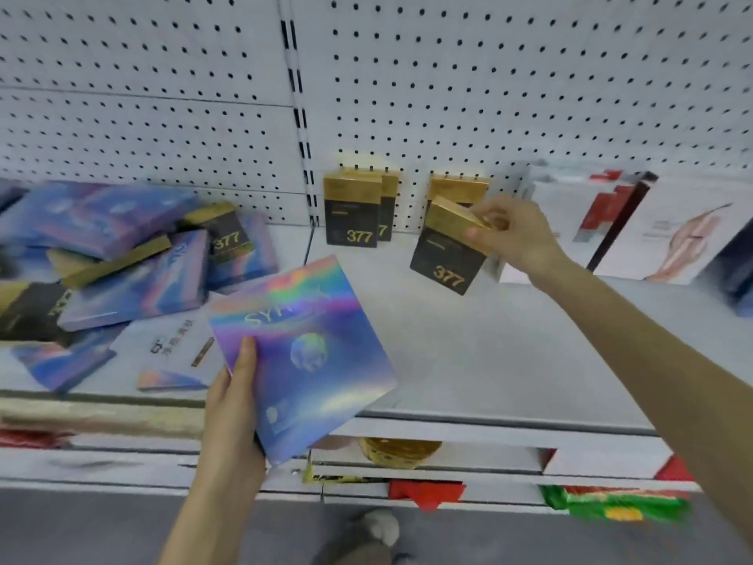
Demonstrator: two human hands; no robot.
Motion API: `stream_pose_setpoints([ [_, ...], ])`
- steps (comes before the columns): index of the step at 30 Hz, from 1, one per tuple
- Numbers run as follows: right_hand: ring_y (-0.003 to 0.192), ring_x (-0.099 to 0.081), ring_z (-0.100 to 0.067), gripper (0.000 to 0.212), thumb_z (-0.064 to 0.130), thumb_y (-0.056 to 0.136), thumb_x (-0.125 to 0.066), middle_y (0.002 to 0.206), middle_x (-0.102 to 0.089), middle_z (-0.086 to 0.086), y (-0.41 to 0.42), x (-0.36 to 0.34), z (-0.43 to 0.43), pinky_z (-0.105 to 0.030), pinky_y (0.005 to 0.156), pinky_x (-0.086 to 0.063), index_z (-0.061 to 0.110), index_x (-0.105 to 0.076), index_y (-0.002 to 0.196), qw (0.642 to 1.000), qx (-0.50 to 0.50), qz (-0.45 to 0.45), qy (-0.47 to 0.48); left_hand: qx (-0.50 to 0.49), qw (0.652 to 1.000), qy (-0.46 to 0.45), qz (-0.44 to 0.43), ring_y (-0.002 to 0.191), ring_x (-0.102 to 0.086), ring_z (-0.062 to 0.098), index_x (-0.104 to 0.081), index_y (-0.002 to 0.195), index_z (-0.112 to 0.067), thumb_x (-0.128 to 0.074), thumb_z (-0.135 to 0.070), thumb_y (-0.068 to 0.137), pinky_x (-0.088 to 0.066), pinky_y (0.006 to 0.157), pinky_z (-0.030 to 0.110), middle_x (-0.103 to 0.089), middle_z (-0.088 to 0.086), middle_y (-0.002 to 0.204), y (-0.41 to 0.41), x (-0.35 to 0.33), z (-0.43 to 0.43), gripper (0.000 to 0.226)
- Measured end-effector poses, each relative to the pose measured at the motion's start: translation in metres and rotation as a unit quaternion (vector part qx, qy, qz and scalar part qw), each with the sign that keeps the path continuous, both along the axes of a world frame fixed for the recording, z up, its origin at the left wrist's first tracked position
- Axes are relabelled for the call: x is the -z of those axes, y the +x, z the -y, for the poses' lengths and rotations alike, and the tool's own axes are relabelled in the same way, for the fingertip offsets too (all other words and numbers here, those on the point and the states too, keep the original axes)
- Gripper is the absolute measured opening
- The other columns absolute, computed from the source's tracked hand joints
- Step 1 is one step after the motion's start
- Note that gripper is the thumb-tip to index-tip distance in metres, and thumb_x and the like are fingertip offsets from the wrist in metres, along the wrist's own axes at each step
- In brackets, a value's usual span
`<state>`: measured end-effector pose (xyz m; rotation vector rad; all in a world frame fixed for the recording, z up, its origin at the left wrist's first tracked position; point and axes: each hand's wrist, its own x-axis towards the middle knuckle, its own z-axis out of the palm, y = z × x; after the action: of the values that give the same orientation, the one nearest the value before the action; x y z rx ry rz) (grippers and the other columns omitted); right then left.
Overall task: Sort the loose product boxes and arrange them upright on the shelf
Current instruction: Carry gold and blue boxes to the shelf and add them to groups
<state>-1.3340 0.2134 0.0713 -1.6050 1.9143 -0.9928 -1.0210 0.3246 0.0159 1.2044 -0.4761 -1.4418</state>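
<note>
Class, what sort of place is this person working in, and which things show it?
Probably a shop aisle: a pegboard wall behind a shelf, 377 boxes standing upright, the right hand gripping a tilted 377 box, the left hand a holographic box.

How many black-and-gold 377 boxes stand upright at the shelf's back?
3. The front box stands left, a second box half hidden behind it, a third box behind the tilted box the right hand grips. Others may be hidden.
</note>
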Motion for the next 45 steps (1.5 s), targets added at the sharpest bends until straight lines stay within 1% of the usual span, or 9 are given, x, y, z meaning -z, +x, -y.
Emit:
stream_pose_setpoints([
  [7, 0.09, -0.05, -0.018, 0.027, 0.006, 0.082, -0.071, 0.097, -0.056, -0.004, -0.026, 0.016, 0.074, -0.029, 0.079, -0.038, 0.011, -0.067, 0.108, 0.98, -0.061, -0.189, 0.006, 0.001, 1.0, -0.007, 0.029, 0.103, -0.067, 0.019, -0.059, 0.126, -0.017, -0.051, -0.041, 0.094, -0.059, 0.075, 0.032, -0.07, 0.003, 0.116, -0.027, 0.005, 0.043, 0.041],
  [16, 0.108, -0.048, -0.028, 0.036, 0.021, 0.084, -0.071, 0.113, -0.06, -0.008, -0.032, 0.032, 0.102, -0.04, 0.086, -0.042, 0.019, -0.064, 0.12, 0.942, -0.056, -0.329, -0.034, 0.032, 0.999, 0.001, 0.011, 0.1, -0.069, 0.023, -0.06, 0.123, -0.014, -0.05, -0.04, 0.093, -0.06, 0.067, 0.032, -0.071, 0.007, 0.113, -0.043, 0.005, 0.085, 0.041],
  [26, 0.11, -0.047, -0.029, 0.041, 0.019, 0.082, -0.074, 0.117, -0.049, -0.015, -0.033, 0.042, 0.11, -0.035, 0.071, -0.044, 0.005, -0.053, 0.115, 0.936, -0.014, -0.345, -0.068, 0.058, 0.998, 0.011, -0.009, 0.1, -0.069, 0.021, -0.058, 0.127, -0.021, -0.052, -0.043, 0.093, -0.058, 0.064, 0.032, -0.07, 0.003, 0.116, -0.051, 0.012, 0.113, 0.041],
  [30, 0.11, -0.047, -0.028, 0.036, 0.021, 0.083, -0.073, 0.115, -0.05, -0.013, -0.035, 0.043, 0.11, -0.035, 0.078, -0.047, 0.006, -0.054, 0.11, 0.938, -0.01, -0.338, -0.07, 0.066, 0.998, 0.0, -0.001, 0.1, -0.069, 0.018, -0.059, 0.125, -0.021, -0.051, -0.042, 0.092, -0.058, 0.063, 0.028, -0.07, 0.002, 0.115, -0.055, 0.01, 0.122, 0.04],
  [34, 0.104, -0.052, -0.025, 0.024, 0.024, 0.09, -0.065, 0.11, -0.052, -0.009, -0.034, 0.035, 0.098, -0.036, 0.083, -0.046, 0.009, -0.059, 0.108, 0.965, 0.037, -0.232, -0.119, 0.089, 0.996, -0.007, 0.012, 0.105, -0.067, 0.017, -0.059, 0.125, -0.026, -0.052, -0.045, 0.089, -0.059, 0.076, 0.033, -0.07, -0.003, 0.116, -0.061, 0.01, 0.128, 0.041],
  [37, 0.084, -0.057, -0.009, 0.01, 0.022, 0.093, -0.061, 0.096, -0.058, 0.0, -0.031, 0.021, 0.062, -0.019, 0.077, -0.045, 0.013, -0.06, 0.098, 0.99, 0.064, -0.038, -0.116, 0.128, 0.991, -0.017, 0.03, 0.105, -0.067, 0.017, -0.06, 0.124, -0.026, -0.051, -0.042, 0.092, -0.059, 0.078, 0.036, -0.07, -0.003, 0.114, -0.077, 0.006, 0.131, 0.038],
  [39, 0.079, -0.058, 0.0, 0.003, 0.022, 0.093, -0.061, 0.091, -0.061, 0.005, -0.03, 0.017, 0.028, -0.013, 0.073, -0.046, 0.021, -0.059, 0.093, 0.995, 0.048, 0.073, -0.046, 0.165, 0.985, -0.016, 0.034, 0.099, -0.069, 0.018, -0.063, 0.118, -0.023, -0.049, -0.04, 0.094, -0.059, 0.07, 0.032, -0.073, -0.001, 0.109, -0.096, 0.002, 0.13, 0.034],
  [41, 0.083, -0.065, -0.013, 0.007, 0.025, 0.092, -0.06, 0.096, -0.063, 0.002, -0.04, 0.022, -0.01, -0.027, 0.077, -0.054, 0.024, -0.058, 0.098, 0.984, 0.029, 0.17, 0.05, 0.22, 0.975, -0.013, 0.032, 0.096, -0.07, 0.021, -0.065, 0.117, -0.02, -0.048, -0.042, 0.092, -0.058, 0.065, 0.031, -0.073, 0.003, 0.109, -0.122, 0.0, 0.127, 0.037],
  [45, 0.077, -0.066, -0.02, 0.029, 0.029, 0.092, -0.062, 0.094, -0.069, -0.007, -0.086, 0.046, -0.087, -0.03, 0.067, -0.055, 0.008, -0.059, 0.112, 0.95, 0.017, 0.266, 0.161, 0.329, 0.944, -0.025, 0.03, 0.087, -0.072, 0.022, -0.066, 0.11, -0.017, -0.049, -0.042, 0.086, -0.057, 0.058, 0.03, -0.074, 0.007, 0.103, -0.191, -0.006, 0.102, 0.039],
])
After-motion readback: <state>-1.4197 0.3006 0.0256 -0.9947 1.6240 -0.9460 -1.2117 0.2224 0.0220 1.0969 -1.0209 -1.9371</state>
